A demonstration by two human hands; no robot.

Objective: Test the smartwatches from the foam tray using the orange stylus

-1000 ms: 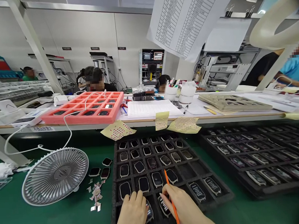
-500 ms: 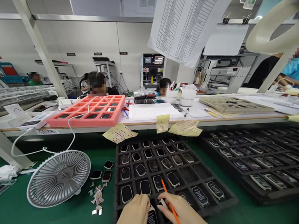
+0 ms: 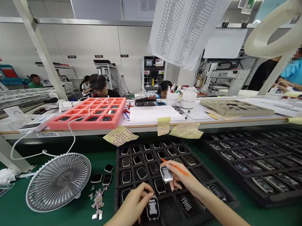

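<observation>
My right hand (image 3: 181, 179) is closed on a smartwatch case (image 3: 166, 174) without a strap, its screen lit with white text. A thin orange stick (image 3: 181, 170) is tucked in the same hand. Both are above the middle of a black foam tray (image 3: 168, 206). My left hand (image 3: 138, 203) pinches the upper edge of another smartwatch (image 3: 153, 209), also showing white text, at the tray's near left. A third lit smartwatch (image 3: 186, 205) lies in a nearby slot. Rows of dark-screened watches fill slots farther back, some partly hidden by my hands.
A grey fan (image 3: 59, 182), loose watches (image 3: 107, 179) and small foil pieces (image 3: 97, 201) lie on the green mat to the left. More black trays (image 3: 246, 185) stand right. A shelf above holds a pink foam tray (image 3: 111, 123) and papers (image 3: 154, 113). People sit beyond.
My right hand has moved up and away over the tray, carrying a smartwatch and the orange stick. The watch at my left hand has shifted slightly away from me.
</observation>
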